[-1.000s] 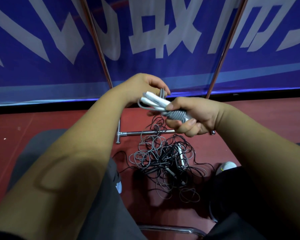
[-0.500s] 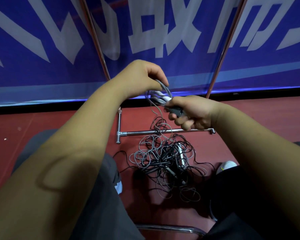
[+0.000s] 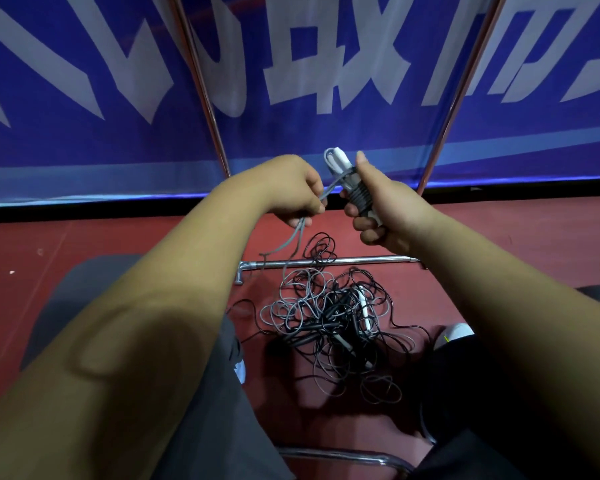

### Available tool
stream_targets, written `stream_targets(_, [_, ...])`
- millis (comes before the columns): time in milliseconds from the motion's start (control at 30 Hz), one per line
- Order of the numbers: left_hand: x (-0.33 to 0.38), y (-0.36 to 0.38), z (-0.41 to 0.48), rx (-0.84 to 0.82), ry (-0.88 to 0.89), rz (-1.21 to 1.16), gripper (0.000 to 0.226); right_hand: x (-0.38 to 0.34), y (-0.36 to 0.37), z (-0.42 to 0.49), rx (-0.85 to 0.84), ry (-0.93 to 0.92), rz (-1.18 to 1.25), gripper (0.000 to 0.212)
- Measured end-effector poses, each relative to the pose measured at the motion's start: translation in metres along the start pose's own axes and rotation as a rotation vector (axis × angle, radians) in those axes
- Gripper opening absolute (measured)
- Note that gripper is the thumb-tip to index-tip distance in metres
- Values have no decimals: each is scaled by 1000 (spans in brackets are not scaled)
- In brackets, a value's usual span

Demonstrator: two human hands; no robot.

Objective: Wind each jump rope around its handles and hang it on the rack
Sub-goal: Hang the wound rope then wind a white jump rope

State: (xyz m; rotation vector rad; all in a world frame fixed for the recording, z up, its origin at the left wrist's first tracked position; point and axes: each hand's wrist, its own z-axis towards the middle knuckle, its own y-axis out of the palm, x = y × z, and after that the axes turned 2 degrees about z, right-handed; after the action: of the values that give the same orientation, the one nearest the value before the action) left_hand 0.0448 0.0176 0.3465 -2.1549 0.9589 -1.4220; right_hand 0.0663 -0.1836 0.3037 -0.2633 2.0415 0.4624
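Note:
My right hand (image 3: 385, 206) grips a pair of white jump-rope handles (image 3: 340, 164) held upright, with grey cord wound in tight turns around them. My left hand (image 3: 291, 188) pinches the loose grey cord (image 3: 293, 237) just left of the handles; the cord runs taut from the handles into my fingers, then hangs down to the floor. Below on the red floor lies a tangled pile of grey and black ropes (image 3: 333, 317) with a white handle (image 3: 364, 310) among them. The metal rack's base bar (image 3: 361, 260) lies behind the pile, and its two uprights rise left (image 3: 205, 98) and right (image 3: 461, 98).
A blue banner (image 3: 84, 98) with white characters stands right behind the rack. My knees in dark trousers flank the pile, and a white shoe (image 3: 456, 332) shows at the right. A chrome chair edge (image 3: 343, 457) crosses the bottom.
My left hand came down from above the handles to their left, pulling the cord round. The right hand tilted the handles upright and lifted them a little.

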Motion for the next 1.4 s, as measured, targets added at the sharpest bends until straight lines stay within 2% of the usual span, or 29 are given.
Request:
stream_targets(167, [4,3,3,95,-69,-4,9,-1,-2,-1,6,12,-2,50])
stream_targets(233, [7,5,1,108,-74,-92,12,-2,-2,-1,27,22,18,42])
stream_targets(367, [13,1,-1,-20,11,-501,9,-6,-4,1,87,26,100,30])
stream_targets(433, [11,-4,-3,-112,69,-540,11,-9,-7,2,108,18,135,26])
stream_targets(533, [8,-7,-6,-202,174,-448,16,-11,-12,3,107,19,174,25])
stream_targets(600, [7,-8,-9,-187,216,-304,21,-14,-14,1,76,23,198,25])
stream_targets(700, [8,-6,-6,33,246,109,24,-18,-12,-3,14,29,198,29])
stream_targets(767, [10,-4,-3,162,250,254,23,-19,-10,-5,-21,19,190,30])
stream_targets(933, [7,1,3,229,202,388,8,-18,-7,-10,-103,5,161,25])
stream_targets(1033, [3,2,6,194,166,413,20,-17,-3,-13,-136,21,145,23])
stream_targets(1133, [1,1,8,195,120,332,23,-21,0,-20,-254,76,109,27])
stream_targets(1233, [1,-6,5,239,200,245,14,-22,-2,-28,-466,179,75,33])
stream_targets(1300, [1,-12,-1,161,310,81,17,-20,-4,-31,-612,249,54,40])
stream_targets(1400, [5,-14,-10,76,322,-147,14,-14,-5,-32,-734,336,-19,47])
